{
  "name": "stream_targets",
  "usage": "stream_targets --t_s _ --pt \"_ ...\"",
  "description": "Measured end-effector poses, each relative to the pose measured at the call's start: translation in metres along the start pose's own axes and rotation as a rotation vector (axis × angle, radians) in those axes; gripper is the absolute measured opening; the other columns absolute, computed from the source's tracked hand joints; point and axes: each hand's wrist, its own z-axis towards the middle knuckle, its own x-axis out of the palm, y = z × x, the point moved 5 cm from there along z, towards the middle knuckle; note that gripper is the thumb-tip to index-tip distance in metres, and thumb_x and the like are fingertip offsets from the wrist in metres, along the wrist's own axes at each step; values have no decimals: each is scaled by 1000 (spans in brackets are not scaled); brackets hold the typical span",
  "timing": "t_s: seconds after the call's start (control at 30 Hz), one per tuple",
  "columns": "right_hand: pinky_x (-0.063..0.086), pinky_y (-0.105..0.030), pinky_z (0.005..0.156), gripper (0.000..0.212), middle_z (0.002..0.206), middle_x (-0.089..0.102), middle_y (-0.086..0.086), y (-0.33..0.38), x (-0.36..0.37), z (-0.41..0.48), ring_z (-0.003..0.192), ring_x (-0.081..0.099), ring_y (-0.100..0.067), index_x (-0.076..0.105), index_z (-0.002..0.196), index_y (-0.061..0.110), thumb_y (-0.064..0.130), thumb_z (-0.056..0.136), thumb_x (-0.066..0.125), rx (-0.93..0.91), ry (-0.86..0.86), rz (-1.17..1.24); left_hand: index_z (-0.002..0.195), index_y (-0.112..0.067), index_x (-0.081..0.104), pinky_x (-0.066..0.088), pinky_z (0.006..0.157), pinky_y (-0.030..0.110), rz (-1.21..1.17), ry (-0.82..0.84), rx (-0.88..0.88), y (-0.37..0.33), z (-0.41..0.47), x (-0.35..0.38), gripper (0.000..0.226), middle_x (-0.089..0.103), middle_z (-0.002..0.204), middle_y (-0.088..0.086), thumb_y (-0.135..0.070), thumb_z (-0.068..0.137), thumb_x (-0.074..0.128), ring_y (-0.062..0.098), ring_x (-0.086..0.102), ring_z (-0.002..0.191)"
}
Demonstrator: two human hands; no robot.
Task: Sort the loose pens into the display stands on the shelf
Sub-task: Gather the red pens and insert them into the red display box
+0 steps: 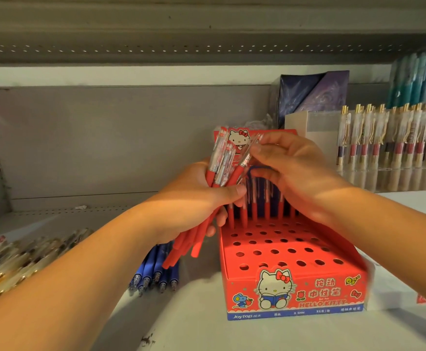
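Observation:
My left hand (pixel 194 198) grips a bundle of red pens (pixel 222 168) with clear tops, held tilted just left of the red display stand (pixel 292 279). My right hand (pixel 295 173) is above the stand's back rows, its fingertips pinching the clear top of one red pen from the bundle. A row of red pens (pixel 255 206) stands upright in the stand's back holes, partly hidden by my hands. Most front holes are bare. Several blue pens (pixel 156 269) lie loose on the shelf under my left hand.
A pile of gold-trimmed pens (pixel 17 259) lies at the left. A clear stand of gold-clip pens (pixel 389 140) fills the right back, with a dark box (pixel 313 95) behind and blue pens (pixel 419 77) at top right. The upper shelf (pixel 206 34) hangs overhead.

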Motion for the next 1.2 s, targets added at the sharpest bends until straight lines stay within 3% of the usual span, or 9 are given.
stream_targets --t_s 0.13,0.3,0.43,0.53,0.67,0.83,0.97,1.07,1.2 --pt "59 -31 80 24 106 70 -20 7 -6 3 94 69 -27 57 117 -4 0 93 57 15 -56 214 87 -11 59 41 38 24 -63 -64 -13 3 4 -4 15 67 66 -1 -23 96 62 12 49 42" --pt "58 -28 67 20 89 68 -9 17 -19 8 78 72 -22 53 112 4 5 93 60 -26 -164 169 87 -24 57 42 40 25 -11 -229 -19 10 9 -17 11 70 73 -4 -25 97 60 14 52 44" --pt "61 -34 66 20 91 70 -9 17 -27 11 72 73 -19 54 106 9 7 91 67 -76 -242 -135 85 -27 57 42 39 24 -52 -318 -3 9 10 -23 13 70 70 -8 -21 96 61 13 50 40" --pt "62 -35 61 34 93 70 -1 15 -29 11 76 73 -15 50 102 33 15 86 74 -138 -185 -462 85 -26 57 42 39 25 -62 -315 1 8 9 -22 14 71 71 -7 -21 96 61 12 49 40" --pt "61 -36 56 44 85 63 8 11 -24 11 73 71 -17 50 87 51 15 83 76 -211 -112 -665 84 -24 57 43 41 27 -22 -282 1 10 9 -19 13 72 76 -2 -21 96 61 14 50 43" --pt "61 -43 59 37 82 63 6 5 -23 10 66 70 -20 53 91 43 17 82 78 -223 -106 -728 77 -31 60 44 43 28 -27 -258 20 10 9 -18 21 72 79 0 -22 95 62 15 50 44" --pt "60 -36 50 37 85 62 4 7 -21 8 64 70 -17 51 86 39 16 80 80 -225 -123 -738 64 -39 62 44 42 28 -33 -240 23 10 10 -17 35 72 79 0 -22 95 62 15 51 44" --pt "59 -34 47 31 84 62 1 5 -20 6 60 70 -18 53 84 31 15 80 80 -195 -106 -748 70 -34 62 44 42 28 -42 -239 12 11 10 -17 28 72 80 1 -20 95 62 15 50 44" --pt "60 -45 52 19 70 67 -6 -9 -13 2 56 70 -21 55 83 18 18 86 74 -20 43 -851 85 -24 59 42 40 26 -63 -241 -8 12 10 -16 12 71 86 11 -15 94 62 17 50 45"
